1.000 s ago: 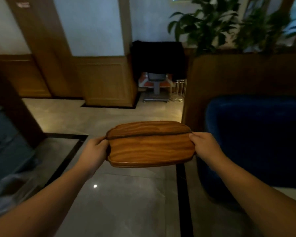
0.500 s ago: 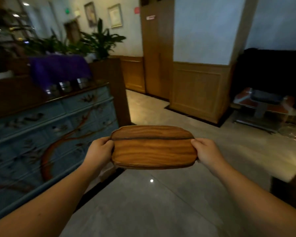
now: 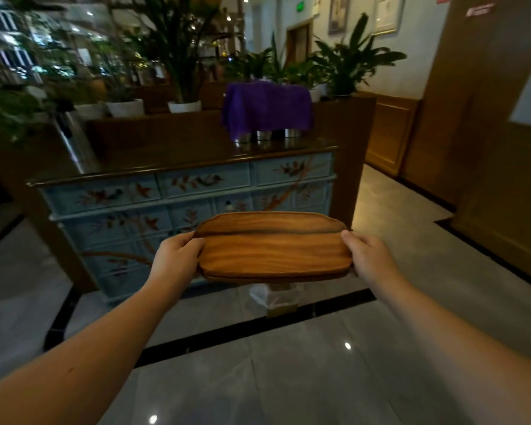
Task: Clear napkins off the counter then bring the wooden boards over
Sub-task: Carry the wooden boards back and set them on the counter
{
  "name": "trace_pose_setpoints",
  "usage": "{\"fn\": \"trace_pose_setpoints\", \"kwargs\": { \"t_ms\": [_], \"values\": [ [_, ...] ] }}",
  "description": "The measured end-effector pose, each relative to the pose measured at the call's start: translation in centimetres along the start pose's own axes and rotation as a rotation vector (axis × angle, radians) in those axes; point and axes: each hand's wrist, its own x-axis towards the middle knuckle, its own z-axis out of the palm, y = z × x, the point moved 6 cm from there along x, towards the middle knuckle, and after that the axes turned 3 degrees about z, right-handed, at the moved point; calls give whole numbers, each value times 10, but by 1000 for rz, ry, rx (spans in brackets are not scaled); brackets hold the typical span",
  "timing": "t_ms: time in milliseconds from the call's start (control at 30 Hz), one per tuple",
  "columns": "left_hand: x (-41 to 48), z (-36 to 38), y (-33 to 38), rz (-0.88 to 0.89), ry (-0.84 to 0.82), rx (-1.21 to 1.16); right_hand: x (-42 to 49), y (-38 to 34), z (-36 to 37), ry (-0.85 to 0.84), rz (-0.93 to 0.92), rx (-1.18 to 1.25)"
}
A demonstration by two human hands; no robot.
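Note:
I carry a stack of brown wooden boards (image 3: 273, 246) flat in front of me at waist height. My left hand (image 3: 175, 256) grips the stack's left end and my right hand (image 3: 368, 256) grips its right end. Straight ahead stands a painted blue cabinet whose dark wooden counter (image 3: 178, 157) lies beyond and above the boards. No napkins show on the counter.
A purple cloth (image 3: 267, 108) covers metal containers at the counter's right end, and a steel vessel (image 3: 74, 142) stands at its left. A small bin with a plastic liner (image 3: 276, 299) sits on the floor under the boards. Potted plants (image 3: 184, 72) line the wooden partition behind.
My view has swung left, from a blue chair and wood-panelled wall to facing the blue cabinet squarely. Both hands have kept the same hold on the boards.

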Motion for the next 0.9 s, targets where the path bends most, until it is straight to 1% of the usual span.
{"fn": "trace_pose_setpoints", "kwargs": {
  "t_ms": [100,233,467,667,900],
  "values": [
    [47,-30,-9,1,24,10,41,-24,50,-44,-28,17],
    [114,-65,-11,21,38,13,91,-61,108,-40,-96,6],
    [231,-115,-8,51,60,74,183,-103,201,-49,-128,-19],
    [311,-133,-15,60,97,105,252,-124,258,-118,-160,-36],
    [407,-136,-33,42,154,143,346,-134,322,-180,-152,94]
  ]
}}
